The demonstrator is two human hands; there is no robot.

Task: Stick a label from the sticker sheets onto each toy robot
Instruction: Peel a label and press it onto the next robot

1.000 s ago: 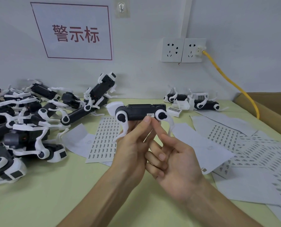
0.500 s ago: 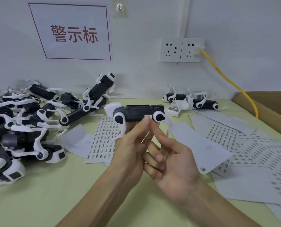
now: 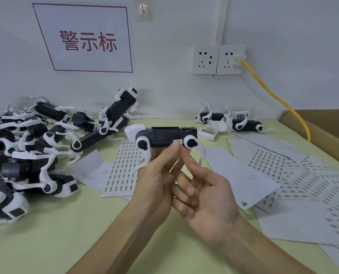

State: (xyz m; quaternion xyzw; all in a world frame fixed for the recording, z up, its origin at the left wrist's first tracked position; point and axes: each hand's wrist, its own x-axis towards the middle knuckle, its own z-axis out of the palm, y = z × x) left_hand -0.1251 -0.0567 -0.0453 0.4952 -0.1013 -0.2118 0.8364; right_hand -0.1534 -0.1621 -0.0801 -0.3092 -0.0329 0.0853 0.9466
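Head view: the only camera; it looks down over both bare forearms.
Toy robot (image 3: 164,135): held in the air above the worktop (image 3: 66,234). It has a long matt black body lying level, round white joints with black caps, thin curved white legs hanging down, and a smooth white shell at its left end.
Label (image 3: 178,141): a small white rectangle on the near side of the body, close to the right joint. The print is too small to read.
Left hand (image 3: 156,180): grips the toy robot from below. The fingers are curled behind the body and mostly hidden; the thumb tip is at the label.
Right hand (image 3: 206,202): holds nothing. The index finger is stretched up to just under the label and the other fingers are loosely bent. Contact with the body cannot be told.
Sticker sheet (image 3: 123,165): flat white paper with dense rows of tiny dark labels, partly covered by the left hand.
More sheets (image 3: 283,171): overlapping on the right, blurred, cut by the frame edge.
Pile of robots (image 3: 36,147): on the left, tangled black bodies and white legs. The number is not countable.
Barcode box (image 3: 207,133): small and white, near the back wall.
Yellow cable (image 3: 273,95): runs from a wall socket (image 3: 231,59) down behind a cardboard box (image 3: 322,127), which is only partly seen.
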